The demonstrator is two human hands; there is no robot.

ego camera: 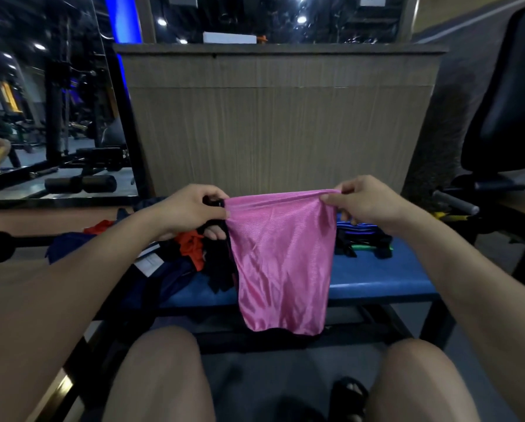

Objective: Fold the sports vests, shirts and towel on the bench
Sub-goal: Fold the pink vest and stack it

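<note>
Pink vest (282, 257) hangs between both hands above the bench (377, 278), left hand (191, 208) and right hand (367, 202) each pinching a top corner. Slippery fabric could slide from either pinch, dropping onto unfolded pile (191, 254) below left hand.

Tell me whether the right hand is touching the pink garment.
Touching. The head view shows the right hand pinching the pink garment's top right corner between thumb and fingers.
</note>
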